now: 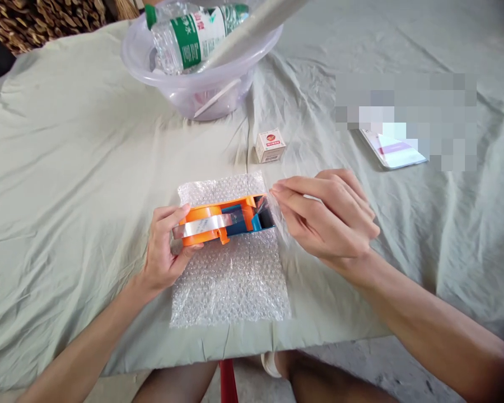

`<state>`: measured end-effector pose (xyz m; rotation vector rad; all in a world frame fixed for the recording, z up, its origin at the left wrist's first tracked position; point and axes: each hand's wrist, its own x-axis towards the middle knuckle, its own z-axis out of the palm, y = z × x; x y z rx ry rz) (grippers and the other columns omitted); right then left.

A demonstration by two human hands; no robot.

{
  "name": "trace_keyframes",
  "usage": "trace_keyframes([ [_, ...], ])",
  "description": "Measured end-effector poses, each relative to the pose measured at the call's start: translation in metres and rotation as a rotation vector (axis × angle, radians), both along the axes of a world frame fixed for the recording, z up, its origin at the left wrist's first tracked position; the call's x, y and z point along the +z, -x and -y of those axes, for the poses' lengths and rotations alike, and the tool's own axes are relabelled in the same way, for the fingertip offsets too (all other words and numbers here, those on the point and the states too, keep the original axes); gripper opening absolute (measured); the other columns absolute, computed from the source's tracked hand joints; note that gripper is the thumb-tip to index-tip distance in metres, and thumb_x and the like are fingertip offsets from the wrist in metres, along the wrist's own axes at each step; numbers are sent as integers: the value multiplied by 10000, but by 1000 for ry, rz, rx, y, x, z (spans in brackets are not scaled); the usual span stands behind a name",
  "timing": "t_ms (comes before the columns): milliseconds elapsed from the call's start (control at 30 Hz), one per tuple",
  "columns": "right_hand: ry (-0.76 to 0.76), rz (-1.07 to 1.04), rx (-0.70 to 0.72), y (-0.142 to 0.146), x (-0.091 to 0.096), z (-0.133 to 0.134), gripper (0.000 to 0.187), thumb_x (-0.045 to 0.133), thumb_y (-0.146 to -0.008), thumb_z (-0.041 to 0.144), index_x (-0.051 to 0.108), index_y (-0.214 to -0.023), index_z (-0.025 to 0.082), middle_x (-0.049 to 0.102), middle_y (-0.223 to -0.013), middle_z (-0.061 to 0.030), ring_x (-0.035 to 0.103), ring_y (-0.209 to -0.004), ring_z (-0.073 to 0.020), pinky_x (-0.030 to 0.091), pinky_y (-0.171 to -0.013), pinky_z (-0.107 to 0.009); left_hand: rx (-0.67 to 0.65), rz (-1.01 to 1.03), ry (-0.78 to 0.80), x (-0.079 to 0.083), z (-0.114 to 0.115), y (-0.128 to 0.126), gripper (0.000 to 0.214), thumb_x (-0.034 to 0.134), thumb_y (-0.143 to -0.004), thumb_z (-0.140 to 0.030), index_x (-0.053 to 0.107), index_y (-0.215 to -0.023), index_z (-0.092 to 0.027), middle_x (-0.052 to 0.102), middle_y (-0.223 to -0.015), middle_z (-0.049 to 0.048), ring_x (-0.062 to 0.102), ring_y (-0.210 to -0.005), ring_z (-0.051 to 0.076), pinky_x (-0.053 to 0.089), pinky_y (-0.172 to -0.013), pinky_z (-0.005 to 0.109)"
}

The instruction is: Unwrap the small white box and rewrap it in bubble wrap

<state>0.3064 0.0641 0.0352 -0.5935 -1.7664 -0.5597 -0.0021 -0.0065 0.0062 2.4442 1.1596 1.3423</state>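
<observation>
My left hand (164, 243) is closed around the rear end of an orange and blue tape dispenser (237, 219), which carries a roll of clear tape (204, 225). The dispenser is over a sheet of bubble wrap (231, 285) on the cloth. At the dispenser's cutter end, my right hand (325, 210) pinches a strip of clear tape (277, 210) between thumb and fingertips. The strip is transparent, so whether it still joins the roll is hard to see. A small white and red box (270, 145) stands just beyond the bubble wrap.
A pale purple plastic basin (210, 92) stands at the back, holding a plastic bottle with a green label (197, 39) and a long pale object that sticks out to the right. A phone (397, 151) lies at the right, partly blurred out. A wrinkled grey-green cloth (75, 168) covers the table.
</observation>
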Motion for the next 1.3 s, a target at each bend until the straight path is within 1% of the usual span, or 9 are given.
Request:
trace_keyframes([
  [133, -28, -81, 3, 3, 0, -6, 189, 779, -992, 3, 761, -1019, 190, 870, -905, -34, 784, -698, -152, 602, -605, -311, 4, -40, -6, 2, 0, -2, 646, 710, -1152, -465, 501, -1742, -302, 650, -1280, 87, 632, -1078, 213, 552, -804, 325],
  [300, -42, -72, 30, -1, -1, -8, 190, 743, -1008, 37, 753, -1048, 222, 850, -911, 0, 696, -634, -126, 590, -605, -311, 23, -60, -16, 5, 0, -3, 640, 688, -1163, -459, 482, -1744, -288, 651, -1271, 91, 629, -1063, 216, 558, -786, 323],
  [433, -15, 110, 97, -21, 4, -11, 228, 719, -1009, 55, 762, -1100, 259, 864, -959, 8, 710, -673, -133, 594, -617, -308, 40, -72, -22, 5, 1, -2, 622, 680, -1165, -456, 483, -1731, -292, 658, -1271, 92, 647, -1090, 223, 578, -804, 329],
  [567, -3, 347, 33, -46, 19, -10, 181, 765, -1025, 83, 745, -1011, 262, 859, -946, 34, 694, -671, -113, 576, -638, -297, 26, -55, -35, 4, 1, 1, 639, 696, -1153, -450, 479, -1730, -280, 662, -1292, 99, 660, -1119, 233, 596, -838, 345],
  [667, -4, 389, 5, -56, 23, -9, 205, 794, -1011, 70, 723, -942, 250, 836, -863, 45, 655, -631, -103, 531, -612, -294, 18, -59, -37, 3, 0, 3, 641, 691, -1155, -441, 474, -1735, -276, 652, -1278, 98, 654, -1099, 230, 593, -832, 347],
  [900, 1, 292, -43, -58, -3, -7, 244, 794, -969, 36, 748, -888, 262, 837, -816, 46, 628, -575, -107, 491, -574, -323, 34, -38, -32, 0, 1, 2, 606, 687, -1150, -468, 502, -1701, -296, 651, -1225, 84, 631, -1020, 216, 563, -726, 310],
  [1067, 151, 331, -152, -64, -14, -10, 238, 792, -1012, 141, 749, -827, 285, 818, -778, 45, 585, -547, -120, 441, -571, -360, 18, -11, -22, -2, 1, 3, 599, 722, -1133, -440, 533, -1686, -306, 662, -1221, 86, 644, -1032, 215, 562, -701, 293],
  [1133, 111, 328, -141, -65, -12, -12, 242, 792, -1009, 136, 737, -824, 281, 823, -788, 49, 579, -549, -115, 444, -573, -350, 15, 0, -8, -3, 1, 4, 606, 740, -1122, -440, 542, -1682, -319, 669, -1211, 82, 646, -1029, 216, 556, -679, 284],
  [1300, -145, 241, -76, -65, 2, -17, 263, 758, -984, 41, 685, -866, 264, 823, -811, 63, 546, -539, -100, 453, -553, -311, 27, 23, 14, -7, 3, 7, 631, 790, -1087, -438, 561, -1665, -331, 698, -1235, 82, 664, -1097, 237, 612, -761, 328],
])
